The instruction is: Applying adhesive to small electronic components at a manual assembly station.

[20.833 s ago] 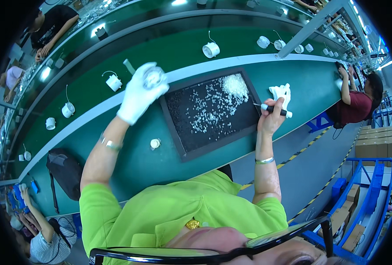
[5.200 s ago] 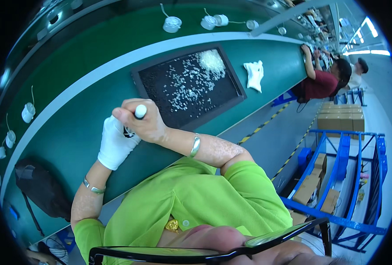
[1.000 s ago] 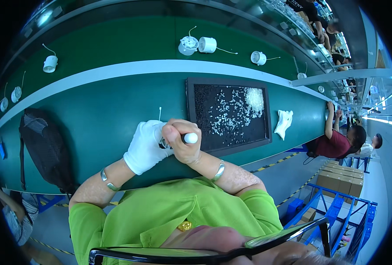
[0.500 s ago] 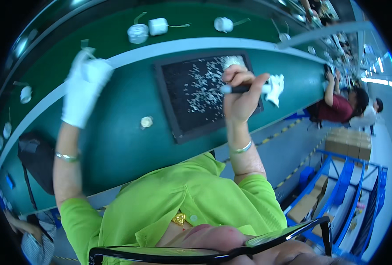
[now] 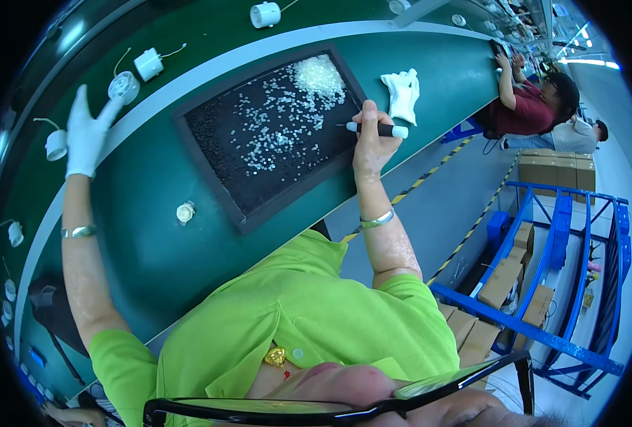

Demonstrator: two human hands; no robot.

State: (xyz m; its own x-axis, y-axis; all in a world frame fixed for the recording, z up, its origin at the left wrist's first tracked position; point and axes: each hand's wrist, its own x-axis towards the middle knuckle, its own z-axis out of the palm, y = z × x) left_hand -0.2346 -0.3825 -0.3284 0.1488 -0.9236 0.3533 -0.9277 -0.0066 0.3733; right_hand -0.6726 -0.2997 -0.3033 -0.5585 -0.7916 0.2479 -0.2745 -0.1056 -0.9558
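My left hand (image 5: 88, 139), in a white glove, is open with thumb and fingers spread over the edge of the green belt. Close beside it stand a white cylindrical part (image 5: 56, 145) with a wire lead and another such part (image 5: 123, 87). My bare right hand (image 5: 375, 149) is closed round a black pen-like tool (image 5: 381, 130) with a white end and thin tip. It hovers at the right edge of a dark tray (image 5: 212, 176). Many tiny clear pieces (image 5: 273, 132) lie scattered in the tray, with a heap (image 5: 319, 75) in its far corner.
A white glove or cloth (image 5: 402, 96) lies right of the tray, a small cream round part (image 5: 185, 212) left of it. More white cylindrical parts (image 5: 148, 65) stand on the belt. A co-worker (image 5: 526, 99) sits farther right. A blue rack (image 5: 536, 331) with cartons stands on the floor.
My left hand has opened and let go of a white cylindrical part, which now stands beside it. My right hand has moved toward the tray's right edge with the tool. The view has shifted.
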